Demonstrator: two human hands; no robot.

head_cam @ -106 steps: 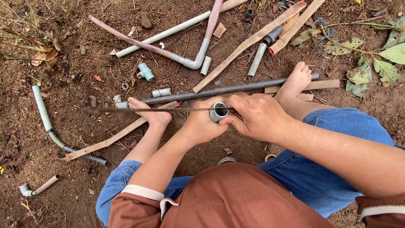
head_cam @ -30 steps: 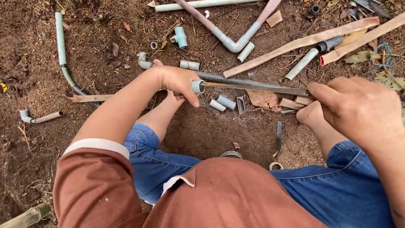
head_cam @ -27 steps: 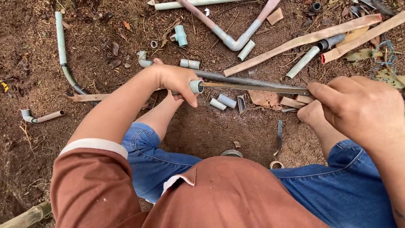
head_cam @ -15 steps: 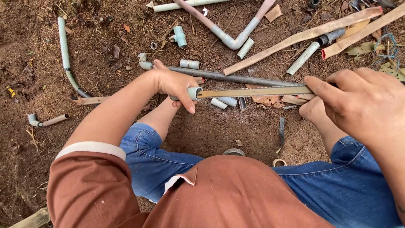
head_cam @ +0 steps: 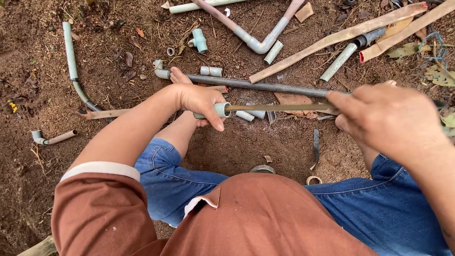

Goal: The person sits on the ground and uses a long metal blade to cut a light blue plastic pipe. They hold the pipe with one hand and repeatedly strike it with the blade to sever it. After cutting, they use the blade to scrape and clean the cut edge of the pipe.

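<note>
The left hand [head_cam: 201, 102] is wrapped around a short pale-green pipe fitting [head_cam: 219, 110], grip clenched on it with the thumb curled underneath, open end facing right. Into that mouth runs a long thin file [head_cam: 279, 107], lying almost level, and the right hand [head_cam: 388, 118] is closed on its far end, fingers folded over the handle so the handle itself is hidden. The step in hand looks like reaming or cleaning the bore of the fitting, the file's tip just inside the opening. The next move, by my reading, calls for a straight stroke along the file's line while the left hand keeps the fitting from twisting; a wobble could skid the tip off the rim toward the thumb. All this is held up in the air above bare soil [head_cam: 246, 147], between the knees in blue jeans. Just behind the fitting lies a long dark pipe [head_cam: 265, 86] across the ground, one bare foot [head_cam: 179, 76] touching it. Farther back sit a pale tee fitting [head_cam: 199, 40], a bent pipe with an elbow [head_cam: 258, 43], short pipe offcuts [head_cam: 211, 71] and long tan strips [head_cam: 341, 35]. A curved pale pipe [head_cam: 71, 57] lies well off to the left.
</note>
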